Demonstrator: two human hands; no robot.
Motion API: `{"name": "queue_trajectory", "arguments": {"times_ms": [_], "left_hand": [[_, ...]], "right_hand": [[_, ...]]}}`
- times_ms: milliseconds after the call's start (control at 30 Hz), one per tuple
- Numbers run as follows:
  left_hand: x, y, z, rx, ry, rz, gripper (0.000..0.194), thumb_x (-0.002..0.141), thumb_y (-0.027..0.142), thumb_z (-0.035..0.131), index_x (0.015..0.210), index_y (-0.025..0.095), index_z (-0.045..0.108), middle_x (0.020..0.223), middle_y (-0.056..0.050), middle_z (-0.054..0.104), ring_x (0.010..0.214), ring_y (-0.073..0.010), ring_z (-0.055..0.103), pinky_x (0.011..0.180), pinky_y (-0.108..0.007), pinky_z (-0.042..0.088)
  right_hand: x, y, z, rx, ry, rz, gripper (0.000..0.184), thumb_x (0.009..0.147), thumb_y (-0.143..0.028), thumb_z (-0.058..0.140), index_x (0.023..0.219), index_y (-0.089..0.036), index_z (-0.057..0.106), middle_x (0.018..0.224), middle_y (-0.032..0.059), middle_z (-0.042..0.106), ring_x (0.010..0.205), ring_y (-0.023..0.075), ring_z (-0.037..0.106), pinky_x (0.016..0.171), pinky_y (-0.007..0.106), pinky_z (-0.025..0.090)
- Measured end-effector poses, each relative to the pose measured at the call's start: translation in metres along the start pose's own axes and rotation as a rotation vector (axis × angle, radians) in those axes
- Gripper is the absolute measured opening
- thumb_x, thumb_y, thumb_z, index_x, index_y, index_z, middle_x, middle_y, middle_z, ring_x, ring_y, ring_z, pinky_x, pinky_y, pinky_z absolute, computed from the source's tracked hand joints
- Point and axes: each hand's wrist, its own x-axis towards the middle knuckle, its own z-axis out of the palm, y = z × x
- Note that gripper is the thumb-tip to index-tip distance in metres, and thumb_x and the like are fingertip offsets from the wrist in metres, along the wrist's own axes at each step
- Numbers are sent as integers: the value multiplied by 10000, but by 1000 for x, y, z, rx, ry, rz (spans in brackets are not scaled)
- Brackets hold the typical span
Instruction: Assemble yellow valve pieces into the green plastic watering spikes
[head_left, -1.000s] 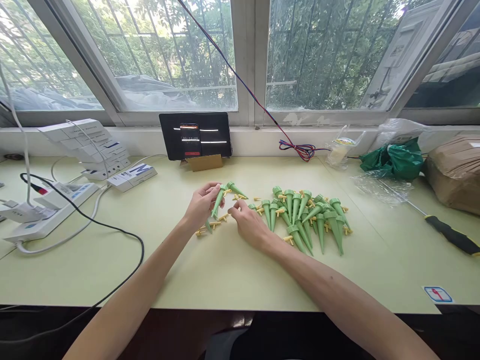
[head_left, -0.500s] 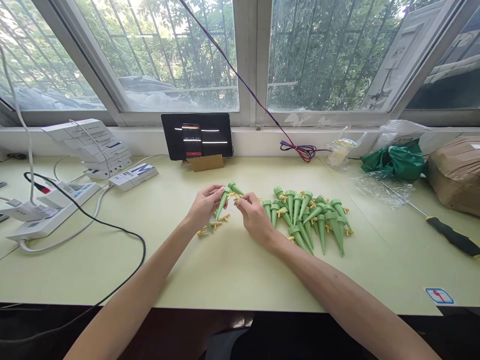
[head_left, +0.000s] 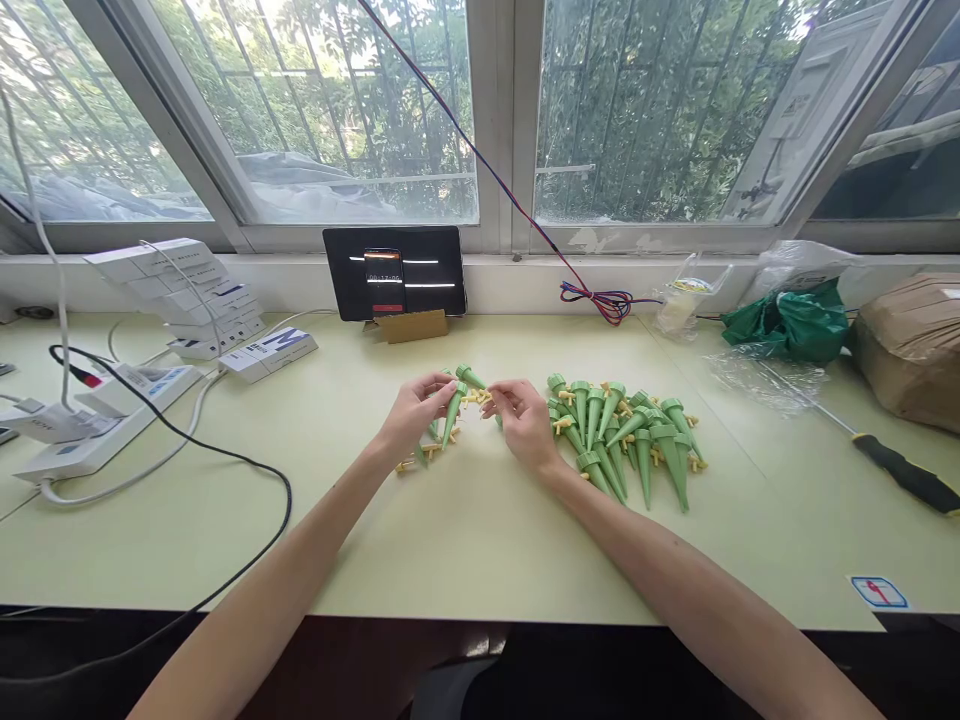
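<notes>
My left hand [head_left: 415, 413] pinches a green plant-watering spike [head_left: 453, 416], cap up and tapered tip down. Beside its cap, the closed fingertips of my right hand [head_left: 521, 418] meet at a small yellow valve [head_left: 481, 397]. Whether that valve is joined to the held spike I cannot tell. Just behind the hands lies another green spike [head_left: 470, 376]. Below my left fingers are several loose yellow valves [head_left: 427, 451] and part of a green piece, partly covered. A bit of green shows under my right fingers, mostly hidden.
To the right lies a pile of green spikes [head_left: 615, 430] with yellow valves. A screwdriver [head_left: 907, 475], green bag [head_left: 795, 322] and brown package [head_left: 911, 345] are farther right. A tablet [head_left: 427, 272] leans at the back. White boxes [head_left: 187, 290] and a power strip [head_left: 120, 430] sit left.
Both hands have shifted slightly right, the right hand more. The spike in my left hand has moved right with it. My right hand now covers a spike at the pile's left edge.
</notes>
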Motion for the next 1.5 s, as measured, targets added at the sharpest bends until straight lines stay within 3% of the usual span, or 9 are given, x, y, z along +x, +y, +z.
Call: {"name": "queue_trajectory", "arguments": {"times_ms": [267, 1000, 1500], "left_hand": [[-2, 2, 2, 62, -4, 32, 322, 751, 493, 743, 844, 189, 697, 793, -46, 647, 720, -163, 613, 643, -272, 543], [-6, 8, 6, 110, -6, 71, 328, 736, 512, 747, 837, 202, 718, 782, -40, 642, 747, -170, 600, 701, -280, 542], [-6, 8, 7, 134, 22, 96, 329, 749, 504, 741, 820, 185, 706, 834, -53, 660, 763, -176, 622, 688, -284, 560]], "right_hand": [[-1, 0, 0, 62, -8, 104, 226, 885, -401, 603, 903, -176, 621, 689, 12, 674, 649, 173, 702, 659, 328, 610], [-1, -3, -3, -77, -17, 99, 216, 878, -379, 596, 843, -171, 643, 671, 8, 646, 585, 139, 639, 578, 269, 557], [-1, -1, -2, -34, -12, 95, 179, 845, -350, 633, 837, -171, 629, 722, 9, 627, 613, 141, 646, 575, 274, 570]]}}
